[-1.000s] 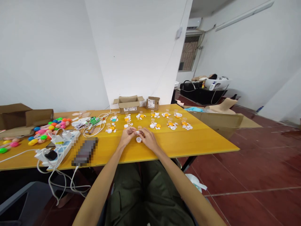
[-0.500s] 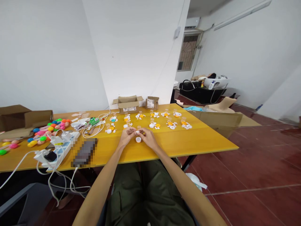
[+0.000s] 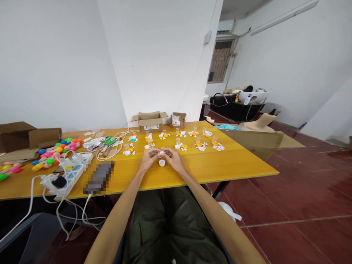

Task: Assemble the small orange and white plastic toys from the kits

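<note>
Yellow table point(image 3: 220, 167) by white wall point(image 3: 162, 69), red floor point(image 3: 302, 198). Left hand point(image 3: 149, 158), right hand point(image 3: 173, 159) close together, both pinching small white piece point(image 3: 161, 153).

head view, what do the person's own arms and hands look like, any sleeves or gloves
The left arm and right arm are slim and bare as far as they show, with no sleeve, watch or bracelet visible. The left hand and right hand are ungloved; rings would be too small to make out.
</note>
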A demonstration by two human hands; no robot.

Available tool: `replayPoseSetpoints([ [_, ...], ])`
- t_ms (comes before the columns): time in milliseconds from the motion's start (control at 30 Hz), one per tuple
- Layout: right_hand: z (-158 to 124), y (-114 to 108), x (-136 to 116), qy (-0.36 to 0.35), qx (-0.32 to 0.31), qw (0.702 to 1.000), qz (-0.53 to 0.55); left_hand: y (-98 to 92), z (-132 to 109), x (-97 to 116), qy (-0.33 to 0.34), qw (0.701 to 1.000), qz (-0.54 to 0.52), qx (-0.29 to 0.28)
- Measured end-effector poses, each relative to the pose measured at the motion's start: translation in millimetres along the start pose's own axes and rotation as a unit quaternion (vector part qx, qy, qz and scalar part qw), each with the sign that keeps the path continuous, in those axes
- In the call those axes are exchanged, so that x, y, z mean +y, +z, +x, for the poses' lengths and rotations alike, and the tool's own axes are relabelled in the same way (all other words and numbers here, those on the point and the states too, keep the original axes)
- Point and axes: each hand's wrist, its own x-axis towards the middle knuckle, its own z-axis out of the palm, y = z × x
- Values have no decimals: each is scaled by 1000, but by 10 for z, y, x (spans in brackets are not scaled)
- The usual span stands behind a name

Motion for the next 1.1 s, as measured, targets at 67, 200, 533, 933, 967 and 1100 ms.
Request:
replayPoseSetpoints([
  [67, 10, -7, 24, 7, 12, 1000, 13, 5, -4, 7, 5, 1000, 7, -2],
  [200, 15, -8, 70, 20, 13, 999, 25, 4, 1, -10, 13, 1000, 19, 8],
  [533, 19, -8, 93, 16, 2, 1000, 15, -16, 23, -44, 9, 1000, 23, 5],
  [933, 5, 13, 102, -5, 15, 999, -33, -14, 17, -34, 6, 1000, 4, 19],
  [967, 0, 12, 108, -14, 14, 998, -54, -20, 18, -41, 7, 1000, 1, 26],
  [1100, -24, 8, 121, -51, -28, 981, -183, -36, 18, -66, 0, 999, -19, 49],
])
